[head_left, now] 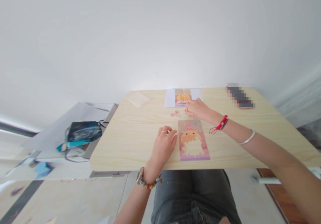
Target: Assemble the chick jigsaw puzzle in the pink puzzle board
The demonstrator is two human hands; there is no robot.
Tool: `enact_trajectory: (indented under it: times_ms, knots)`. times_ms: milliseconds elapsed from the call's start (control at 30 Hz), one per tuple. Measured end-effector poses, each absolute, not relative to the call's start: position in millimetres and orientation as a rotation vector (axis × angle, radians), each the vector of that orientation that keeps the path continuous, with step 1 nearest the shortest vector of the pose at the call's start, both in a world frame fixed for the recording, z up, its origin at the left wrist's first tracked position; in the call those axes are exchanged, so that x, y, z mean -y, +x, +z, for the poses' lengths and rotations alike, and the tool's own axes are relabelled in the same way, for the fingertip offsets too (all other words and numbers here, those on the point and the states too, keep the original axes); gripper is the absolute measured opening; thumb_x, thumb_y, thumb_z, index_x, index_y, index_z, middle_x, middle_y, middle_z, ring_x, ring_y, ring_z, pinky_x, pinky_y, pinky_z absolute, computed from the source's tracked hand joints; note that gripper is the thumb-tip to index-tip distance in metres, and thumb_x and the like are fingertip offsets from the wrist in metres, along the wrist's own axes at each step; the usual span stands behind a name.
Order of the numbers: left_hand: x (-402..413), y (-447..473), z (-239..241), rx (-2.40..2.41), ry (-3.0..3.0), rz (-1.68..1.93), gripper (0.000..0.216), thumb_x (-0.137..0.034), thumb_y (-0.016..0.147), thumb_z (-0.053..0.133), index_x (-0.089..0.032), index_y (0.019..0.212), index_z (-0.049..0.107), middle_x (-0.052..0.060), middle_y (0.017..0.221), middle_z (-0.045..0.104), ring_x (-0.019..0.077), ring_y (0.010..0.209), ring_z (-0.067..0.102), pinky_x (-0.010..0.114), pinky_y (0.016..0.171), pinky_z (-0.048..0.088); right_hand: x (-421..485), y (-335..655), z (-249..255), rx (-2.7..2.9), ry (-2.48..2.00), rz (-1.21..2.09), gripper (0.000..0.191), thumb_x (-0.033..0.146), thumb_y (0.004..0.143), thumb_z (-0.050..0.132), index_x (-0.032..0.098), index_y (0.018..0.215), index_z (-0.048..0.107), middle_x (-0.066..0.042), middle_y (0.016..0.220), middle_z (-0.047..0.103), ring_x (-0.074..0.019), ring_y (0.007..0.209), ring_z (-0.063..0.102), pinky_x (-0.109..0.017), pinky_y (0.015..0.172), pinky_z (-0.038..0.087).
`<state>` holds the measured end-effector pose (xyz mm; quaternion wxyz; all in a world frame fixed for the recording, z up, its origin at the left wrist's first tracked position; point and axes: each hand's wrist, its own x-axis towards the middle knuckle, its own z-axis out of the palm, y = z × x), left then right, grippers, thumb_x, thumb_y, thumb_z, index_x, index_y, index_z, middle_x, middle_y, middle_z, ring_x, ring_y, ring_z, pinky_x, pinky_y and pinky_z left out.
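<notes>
A tall, pink-bordered jigsaw (193, 140) showing an orange-headed, white-bodied cartoon figure in a party hat lies flat near the front edge of a pale wooden table (130, 140), set upright to the viewer. Just beyond its top edge a few small loose pieces (175, 114) lie scattered. Farther back, at the table's far edge, a white sheet (171, 97) printed with the same figure lies flat.

A pale wooden table (130, 143) stands against a plain white wall (125, 33).

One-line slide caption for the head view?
Person's left hand rests beside the jigsaw puzzle while right hand reaches loose pieces near the reference picture.
</notes>
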<state>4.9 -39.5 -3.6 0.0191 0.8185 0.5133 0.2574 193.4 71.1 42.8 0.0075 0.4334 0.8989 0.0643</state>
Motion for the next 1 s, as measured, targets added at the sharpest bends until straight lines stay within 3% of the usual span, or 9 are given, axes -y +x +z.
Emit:
enact_trajectory:
  times_ms: [233, 433, 533, 733, 1000]
  knots:
    - [39, 9, -2, -1.568, 2.542, 0.775, 0.016, -0.016, 0.079, 0.048, -0.016, 0.090, 0.060, 0.008, 0.088, 0.050, 0.0183, 0.079, 0.046, 0.035, 0.074, 0.046, -29, 205, 42, -2.918, 0.806, 0.349, 0.023, 0.031, 0.083, 0.047, 0.010, 0.081, 0.057, -0.010, 0.084, 0.056, -0.0201, 0.079, 0.048, -0.034, 0.071, 0.027]
    - [38, 9, -2, -1.569, 2.554, 0.747, 0.017, -0.016, 0.079, 0.048, -0.016, 0.092, 0.060, 0.008, 0.089, 0.050, 0.0185, 0.080, 0.046, 0.035, 0.074, 0.046, -25, 213, 29, -2.939, 0.697, 0.312, 0.012, 0.019, 0.082, 0.046, 0.013, 0.081, 0.056, -0.008, 0.083, 0.056, -0.0196, 0.080, 0.046, -0.034, 0.071, 0.026]
    - [39, 6, -3, -1.587, 2.555, 0.737, 0.017, -0.017, 0.080, 0.048, -0.016, 0.092, 0.060, 0.008, 0.089, 0.050, 0.0184, 0.080, 0.045, 0.035, 0.075, 0.046, -21, 217, 25, -3.003, 0.827, 0.249, 0.014, 0.018, 0.084, 0.042, 0.014, 0.085, 0.056, -0.008, 0.088, 0.055, -0.0191, 0.084, 0.047, -0.034, 0.073, 0.025]
    - [38, 8, -6, -1.562, 2.547, 0.738, 0.016, -0.018, 0.081, 0.047, -0.017, 0.090, 0.061, 0.007, 0.088, 0.050, 0.0182, 0.081, 0.046, 0.035, 0.075, 0.046, 3, 212, 11, -2.910, 1.526, 0.148, 0.023, 0.035, 0.081, 0.049, 0.013, 0.076, 0.056, -0.009, 0.084, 0.055, -0.0208, 0.083, 0.049, -0.032, 0.070, 0.026]
    - [40, 13, -5, -1.542, 2.539, 0.728, 0.017, -0.020, 0.082, 0.046, -0.016, 0.090, 0.061, 0.008, 0.088, 0.050, 0.0181, 0.082, 0.047, 0.034, 0.076, 0.045, 12, 199, 0, -2.849, 1.664, 0.205, 0.013, 0.023, 0.079, 0.048, 0.014, 0.074, 0.055, -0.008, 0.082, 0.055, -0.0203, 0.080, 0.049, -0.032, 0.067, 0.024]
